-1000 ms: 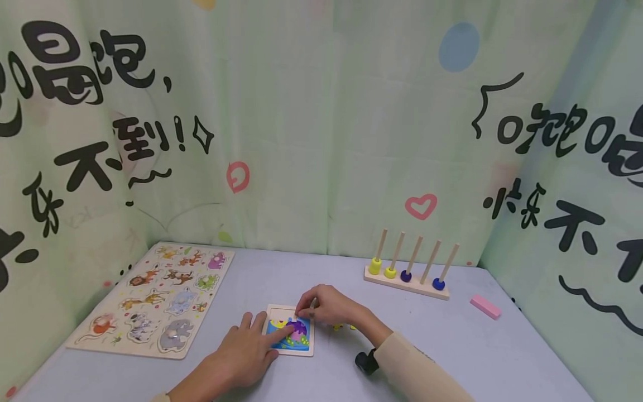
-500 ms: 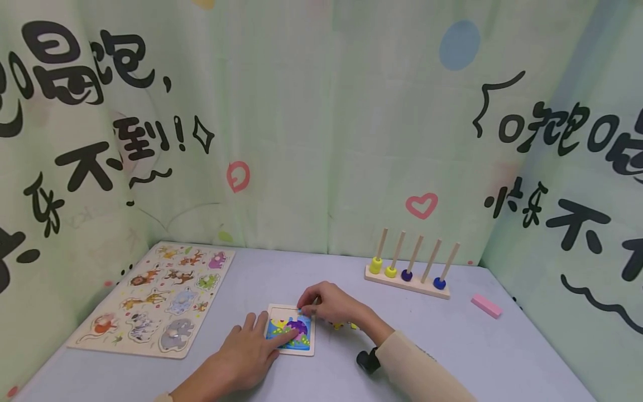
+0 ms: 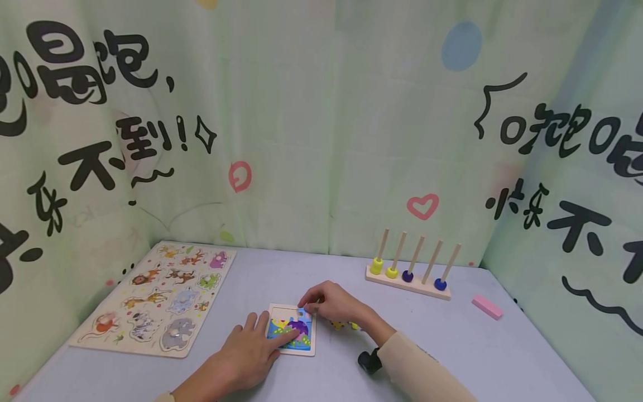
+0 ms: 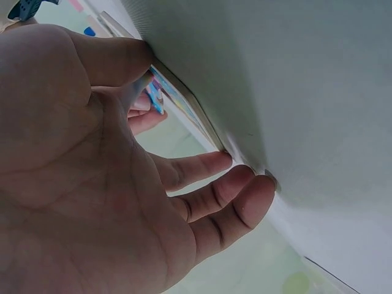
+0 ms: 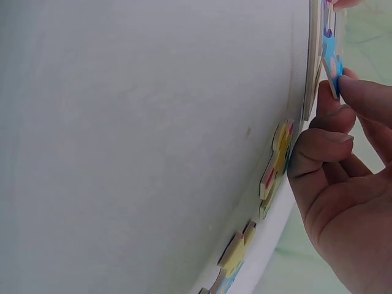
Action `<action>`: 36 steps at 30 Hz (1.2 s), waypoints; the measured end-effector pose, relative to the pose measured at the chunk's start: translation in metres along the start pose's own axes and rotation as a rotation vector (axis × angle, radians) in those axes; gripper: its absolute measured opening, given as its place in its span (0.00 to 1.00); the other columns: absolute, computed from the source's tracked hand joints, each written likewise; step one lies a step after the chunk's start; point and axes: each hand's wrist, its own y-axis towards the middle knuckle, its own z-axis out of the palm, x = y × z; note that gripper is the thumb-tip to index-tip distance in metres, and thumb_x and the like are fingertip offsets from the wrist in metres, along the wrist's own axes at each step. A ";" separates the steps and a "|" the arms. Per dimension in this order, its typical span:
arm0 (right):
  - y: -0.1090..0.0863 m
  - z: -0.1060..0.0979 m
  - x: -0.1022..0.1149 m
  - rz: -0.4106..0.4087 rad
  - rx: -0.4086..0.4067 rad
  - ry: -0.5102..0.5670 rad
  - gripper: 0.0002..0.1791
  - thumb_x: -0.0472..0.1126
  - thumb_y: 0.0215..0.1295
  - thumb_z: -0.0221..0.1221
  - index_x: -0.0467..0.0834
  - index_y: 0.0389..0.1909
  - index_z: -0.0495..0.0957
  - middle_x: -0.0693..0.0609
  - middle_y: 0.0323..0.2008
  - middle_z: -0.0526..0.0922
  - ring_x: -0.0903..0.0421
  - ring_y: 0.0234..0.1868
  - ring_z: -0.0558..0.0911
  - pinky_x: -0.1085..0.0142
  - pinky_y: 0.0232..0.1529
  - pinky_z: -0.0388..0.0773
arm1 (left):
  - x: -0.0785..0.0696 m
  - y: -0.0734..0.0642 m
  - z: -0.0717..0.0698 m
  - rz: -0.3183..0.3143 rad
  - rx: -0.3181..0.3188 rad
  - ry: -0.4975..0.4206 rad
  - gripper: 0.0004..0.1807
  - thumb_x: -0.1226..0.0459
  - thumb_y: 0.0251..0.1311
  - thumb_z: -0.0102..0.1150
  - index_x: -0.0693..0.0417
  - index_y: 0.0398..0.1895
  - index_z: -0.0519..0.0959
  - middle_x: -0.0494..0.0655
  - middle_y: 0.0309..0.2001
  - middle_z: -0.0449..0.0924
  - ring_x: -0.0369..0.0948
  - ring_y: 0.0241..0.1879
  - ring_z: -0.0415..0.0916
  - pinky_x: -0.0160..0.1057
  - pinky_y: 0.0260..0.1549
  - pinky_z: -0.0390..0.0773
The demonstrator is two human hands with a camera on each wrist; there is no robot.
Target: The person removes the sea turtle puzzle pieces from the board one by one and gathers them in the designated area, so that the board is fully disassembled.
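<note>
A small wooden jigsaw tray point(image 3: 282, 311) lies on the table, partly filled with blue, purple and yellow pieces. My left hand point(image 3: 246, 354) holds it steady from the left, its index finger stretched across the picture and the other fingers spread. In the left wrist view the thumb and fingers are fairly straight beside the tray's edge. At the tray's upper right corner my right hand point(image 3: 332, 304) pinches a blue jigsaw piece point(image 5: 332, 66), which stands tilted over the tray in the right wrist view. Loose yellow jigsaw pieces point(image 5: 278, 156) lie below that hand.
A large animal peg puzzle board point(image 3: 150, 301) covers the table's left side. At the back right stands a wooden peg rack point(image 3: 409, 283) with yellow and dark blue beads. A pink block point(image 3: 487, 307) lies right of it. A black device point(image 3: 369, 362) sits by the right sleeve.
The jigsaw piece in my right hand has tipped down toward the tray's upper right corner, with blue now showing there. My left index finger has slid slightly right across the picture.
</note>
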 end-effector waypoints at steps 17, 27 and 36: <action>-0.002 -0.003 -0.007 0.020 -0.025 0.120 0.09 0.36 0.75 0.62 0.44 0.47 0.90 0.49 0.47 0.90 0.57 0.43 0.78 0.66 0.45 0.74 | 0.000 0.000 0.001 0.009 -0.023 0.028 0.27 0.51 0.77 0.57 0.12 0.73 0.70 0.60 0.73 0.67 0.53 0.59 0.65 0.59 0.54 0.75; -0.003 -0.005 -0.003 0.049 -0.040 0.115 0.09 0.34 0.75 0.62 0.44 0.46 0.91 0.50 0.47 0.90 0.57 0.43 0.78 0.65 0.46 0.74 | 0.000 0.000 0.002 0.012 -0.021 0.026 0.27 0.52 0.77 0.56 0.11 0.73 0.70 0.61 0.74 0.67 0.53 0.60 0.66 0.62 0.56 0.75; -0.014 -0.016 -0.009 0.070 -0.054 0.089 0.10 0.36 0.75 0.61 0.47 0.46 0.91 0.52 0.46 0.90 0.57 0.42 0.79 0.66 0.45 0.76 | -0.001 -0.002 0.001 0.014 -0.030 0.029 0.27 0.52 0.77 0.57 0.12 0.73 0.70 0.60 0.73 0.67 0.52 0.58 0.65 0.61 0.56 0.75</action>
